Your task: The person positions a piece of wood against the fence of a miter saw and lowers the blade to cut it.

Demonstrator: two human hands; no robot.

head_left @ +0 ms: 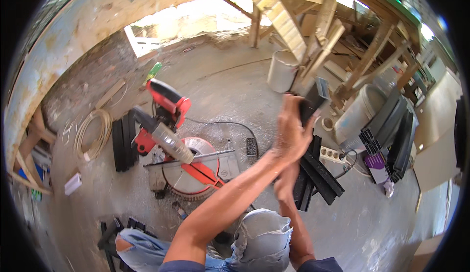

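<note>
Gripping blk bar (315, 101) w/ L hand (292, 129); R hand (285, 186), can't tell; bucket (281, 75) contents unclear.

Looks like a makeshift workshop, much in the manner of a building site. Has a red mitre saw (171, 142) set straight on a gritty grey floor (220, 86), with pale specks scattered around. Shows power laid on by a socket strip (334, 155), and black lengths of profile (320, 176) lying in loose piles. Includes a coil of pale tubing (81, 142), a bucket (283, 71) and rough timbers (325, 15) propped at odd angles. Opens at the far side onto bright daylight.
</note>
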